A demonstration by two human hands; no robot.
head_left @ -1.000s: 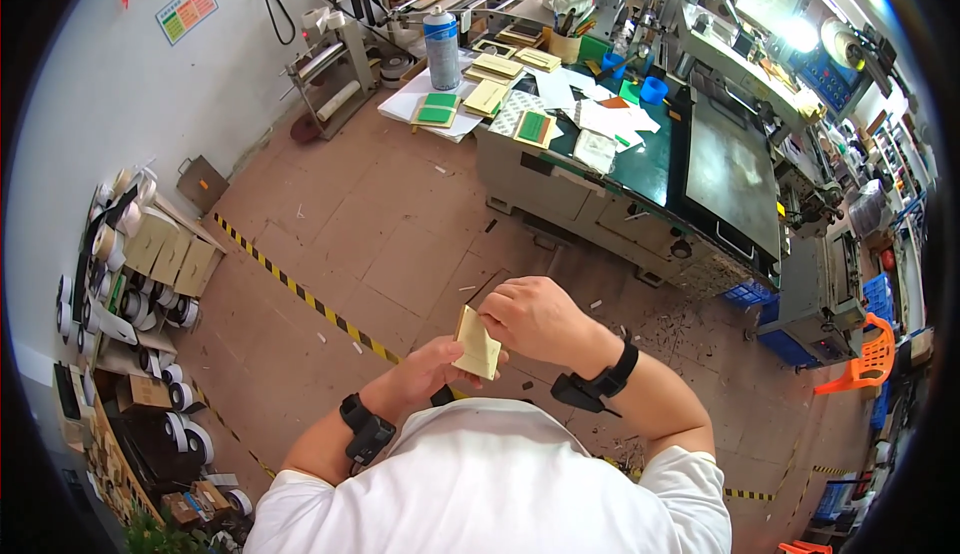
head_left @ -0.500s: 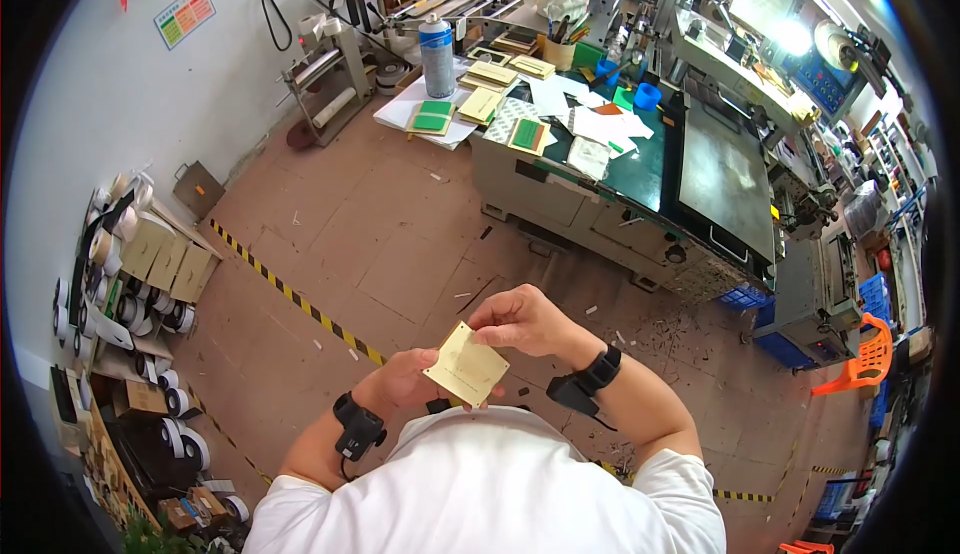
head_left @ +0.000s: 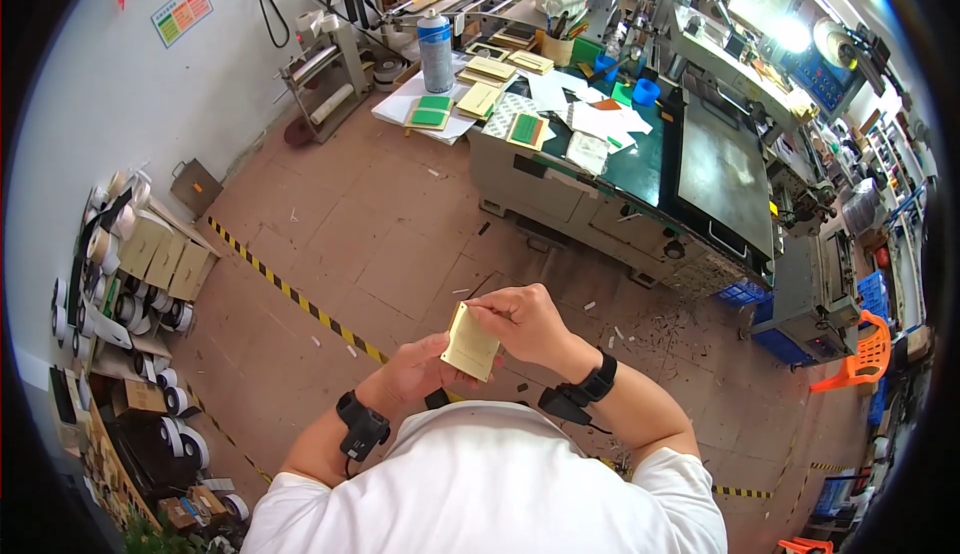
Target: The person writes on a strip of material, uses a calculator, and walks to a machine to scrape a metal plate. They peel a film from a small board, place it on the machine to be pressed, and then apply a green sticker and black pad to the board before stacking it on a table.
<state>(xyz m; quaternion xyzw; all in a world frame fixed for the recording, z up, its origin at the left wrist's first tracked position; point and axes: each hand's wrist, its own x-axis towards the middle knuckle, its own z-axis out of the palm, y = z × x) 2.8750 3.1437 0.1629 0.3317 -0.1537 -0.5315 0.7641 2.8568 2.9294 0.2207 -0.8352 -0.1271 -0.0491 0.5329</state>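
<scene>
A pale yellow rectangular plate (head_left: 470, 346), with small dark spots near its corners and faint marks on its face, is held tilted in front of my chest. Around its left edge and underside wraps my left hand (head_left: 414, 366), its thumb at the left edge and some fingertips showing past the lower right side. My right hand (head_left: 530, 324) has its fingers bent over the plate's upper right part, the thumb on the face. Whether the plate is one piece or a thin stack, I cannot tell.
Ahead stands a machine table (head_left: 540, 189) carrying similar yellow plates (head_left: 480, 101), green-banded bundles (head_left: 431, 112), papers (head_left: 597, 124) and a spray can (head_left: 436, 54). Rolls of tape (head_left: 183, 441) crowd the left wall. An orange chair (head_left: 865, 354) is at right; striped tape (head_left: 290, 294) crosses the floor.
The plate has turned in my hands and now stands more upright and narrower in view. My right fingers have shifted slightly along its upper edge.
</scene>
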